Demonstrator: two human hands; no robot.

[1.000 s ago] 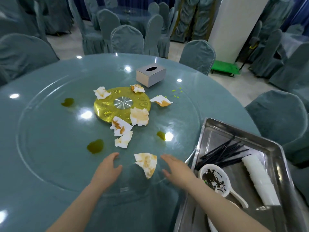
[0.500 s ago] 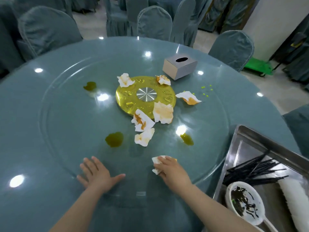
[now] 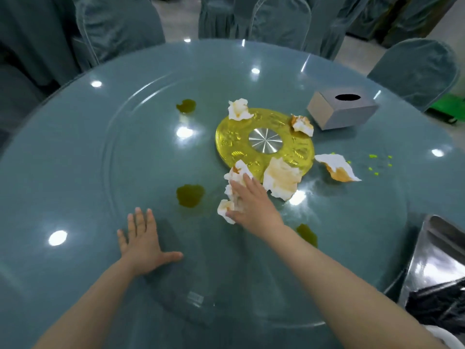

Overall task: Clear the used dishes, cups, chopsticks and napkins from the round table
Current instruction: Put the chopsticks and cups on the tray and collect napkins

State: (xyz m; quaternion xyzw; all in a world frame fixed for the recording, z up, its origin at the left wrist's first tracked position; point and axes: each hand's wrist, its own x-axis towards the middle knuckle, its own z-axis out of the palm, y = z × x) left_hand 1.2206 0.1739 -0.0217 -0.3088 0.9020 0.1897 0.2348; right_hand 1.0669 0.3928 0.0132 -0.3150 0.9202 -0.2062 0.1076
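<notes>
A: What sits nearest the camera?

B: Two bare forearms reach out over the blue-green glass tabletop [image 3: 75, 172]. At the right edge is the corner of a steel tray [image 3: 442, 250] holding a bundle of black chopsticks [image 3: 437, 306], with a sliver of something white just below them.

A: And the hands?

B: The left hand [image 3: 143, 245] lies flat on the glass, fingers straight and spread, thumb out to the side, holding nothing. The right hand [image 3: 249, 200] is farther out, palm down on a clump of stained napkins [image 3: 232, 187]. Its thumb hooks under the near lump and its fingers lie over the rest, so it is gathering them; how firm the hold is I cannot tell.

A: Where are those napkins exactly?

B: On the glass turntable [image 3: 130, 137], at the near edge of the gold centre disc [image 3: 264, 147], with the top of the clump overlapping it.

A: Any others?

B: A larger crumpled napkin [image 3: 281, 181] lies just right of the hand, partly on the disc. Another napkin [image 3: 337, 167] is right of that, apart from the disc. Two small ones sit on the disc's far rim, one at the left [image 3: 237, 113] and one at the right [image 3: 302, 124].

A: Anything else?

B: Dark green sauce spills: one [image 3: 190, 195] left of the right hand, one [image 3: 307, 234] beside the right forearm, one [image 3: 186, 106] farther back. A grey tissue box [image 3: 342, 110] stands beyond the disc, covered chairs [image 3: 118, 23] behind.
</notes>
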